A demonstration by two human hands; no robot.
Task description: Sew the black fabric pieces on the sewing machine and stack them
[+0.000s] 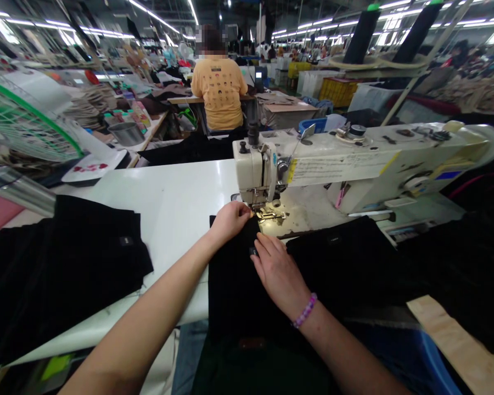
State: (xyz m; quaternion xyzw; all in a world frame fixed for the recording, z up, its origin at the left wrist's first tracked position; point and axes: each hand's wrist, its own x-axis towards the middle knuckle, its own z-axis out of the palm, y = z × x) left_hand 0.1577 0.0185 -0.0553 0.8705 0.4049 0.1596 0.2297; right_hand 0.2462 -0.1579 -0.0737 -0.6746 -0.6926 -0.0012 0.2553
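Note:
A black piece of fabric lies on the white table in front of a cream sewing machine. My left hand pinches the fabric's far edge right beside the presser foot, fingers closed on the cloth. My right hand rests flat on the fabric just behind it, fingers stretched toward a small label. A beaded bracelet sits on my right wrist.
A stack of black garments lies at the left of the table, more black cloth at the right. A green fan guard stands far left. A person in a yellow shirt sits ahead, back turned. Thread cones stand behind the machine.

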